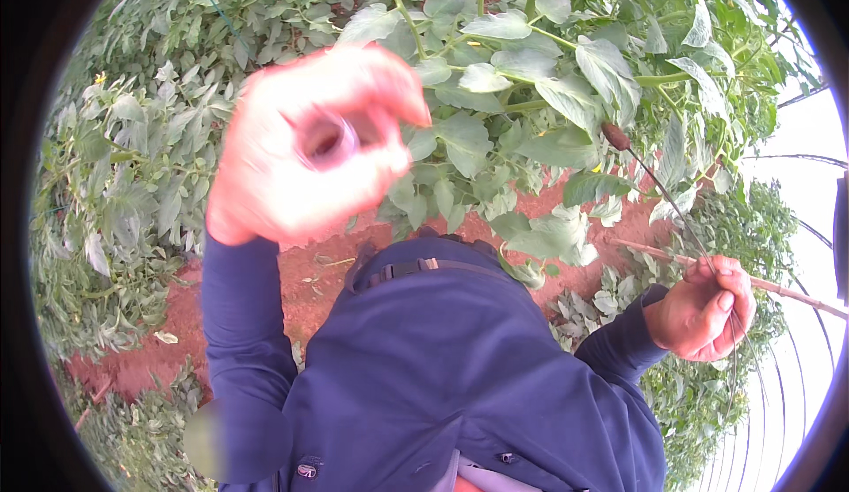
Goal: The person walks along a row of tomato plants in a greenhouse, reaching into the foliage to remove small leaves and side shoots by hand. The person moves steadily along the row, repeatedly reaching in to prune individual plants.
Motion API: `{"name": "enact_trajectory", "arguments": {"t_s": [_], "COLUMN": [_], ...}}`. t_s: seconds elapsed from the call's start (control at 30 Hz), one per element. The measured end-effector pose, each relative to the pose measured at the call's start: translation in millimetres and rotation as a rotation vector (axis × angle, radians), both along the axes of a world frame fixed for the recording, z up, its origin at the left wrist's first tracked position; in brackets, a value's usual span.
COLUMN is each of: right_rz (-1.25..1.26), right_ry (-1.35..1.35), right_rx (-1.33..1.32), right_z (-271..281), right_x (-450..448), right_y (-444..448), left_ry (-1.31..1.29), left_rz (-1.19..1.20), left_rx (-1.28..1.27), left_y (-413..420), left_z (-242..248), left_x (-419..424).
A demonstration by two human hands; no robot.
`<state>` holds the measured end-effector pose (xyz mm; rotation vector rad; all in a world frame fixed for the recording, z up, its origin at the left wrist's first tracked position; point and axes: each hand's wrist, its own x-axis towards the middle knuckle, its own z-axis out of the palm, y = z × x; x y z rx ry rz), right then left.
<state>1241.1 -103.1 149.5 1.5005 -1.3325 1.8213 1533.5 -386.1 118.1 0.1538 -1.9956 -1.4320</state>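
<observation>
My left hand (312, 147), blurred and very bright, is raised close to the camera. Its fingers curl around a small cup-like or tubular container (326, 141) with a dark inside; its exact kind is unclear. Out to the right, my right hand (713, 309) pinches a thin dark wire-like stem (673, 203) between thumb and fingers. A brown, oblong tip (615, 136) on this stem reaches up to the leaves of a tomato plant (504, 80). Several thin strands hang below the right hand.
Dense tomato foliage (119, 200) fills the left and top. Reddish soil (318, 293) shows between the rows. A thin pole (792, 293) passes behind my right hand. Curved dark hoops (812, 233) stand against the bright area at the right. A green string (215, 4) runs through the upper-left plants.
</observation>
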Motion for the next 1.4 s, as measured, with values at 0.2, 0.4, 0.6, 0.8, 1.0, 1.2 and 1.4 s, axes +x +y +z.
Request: {"name": "enact_trajectory", "arguments": {"t_s": [0.2, 0.4, 0.6, 0.8, 1.0, 1.2, 1.4], "right_rz": [-0.257, -0.234, -0.200, -0.216, -0.193, -0.147, 0.155], "right_ry": [-0.099, -0.138, -0.080, 0.002, -0.094, -0.106, 0.176], "right_rx": [-0.032, -0.035, -0.008, 0.142, 0.471, 0.563, 0.401], "right_z": [-7.6, -19.1, -16.8, -13.8, -13.8, -15.2, -17.0], "right_x": [2.6, 5.6, 3.3, 15.8, 33.6, 40.2, 45.3], "right_y": [4.6, 12.9, 27.3, 12.4, -2.9, -9.9, -31.1], "left_ry": [-0.223, -0.169, -0.132, -0.095, -0.129, -0.134, -0.062], "left_rz": [-0.204, -0.104, -0.316, -0.399, -0.443, -0.371, -0.135], "left_rx": [0.126, -0.093, -0.200, -0.268, -0.227, -0.190, -0.087], "left_y": [47.7, 67.5, 104.8, 122.2, 119.5, 116.7, 105.9], "left_z": [-54.8, -80.1, -69.6, -68.8, -75.2, -82.2, -105.0], "left_x": [-57.3, -120.4, -143.7, -167.5, -158.0, -137.9, -94.0]}}
